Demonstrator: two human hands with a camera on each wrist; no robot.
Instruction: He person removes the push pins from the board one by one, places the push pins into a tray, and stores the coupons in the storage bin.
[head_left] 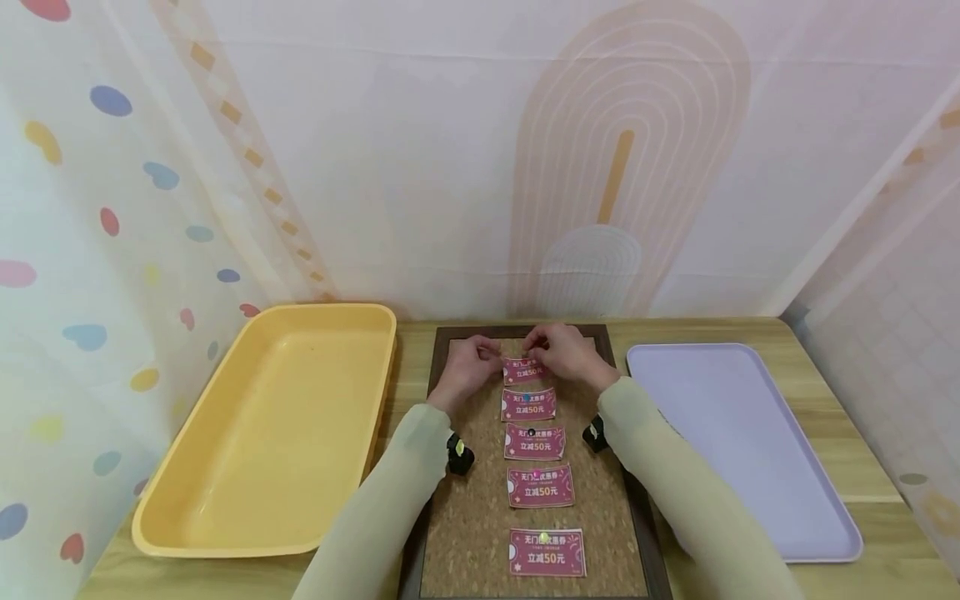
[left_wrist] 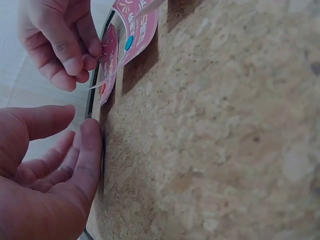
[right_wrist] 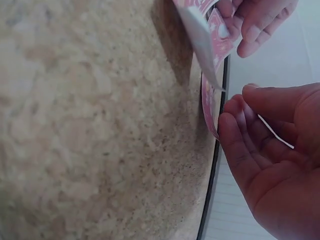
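Note:
A column of pink paper coupons runs down a cork board. Both hands are at the top coupon, one on each side. The left hand has its fingertips close to the coupon's left edge; in the left wrist view its thumb and fingers are apart with nothing between them. At the upper right corner is the right hand, its index fingertip right at the paper's edge and its thumb apart, as the right wrist view shows. A red pin sits on the top coupon, and a blue pin on the coupon below.
Lower coupons carry black, pink and yellow-green pins. Left of the board stands a deep yellow tray, and to the right lies a shallow lilac tray. A patterned curtain hangs behind the wooden table.

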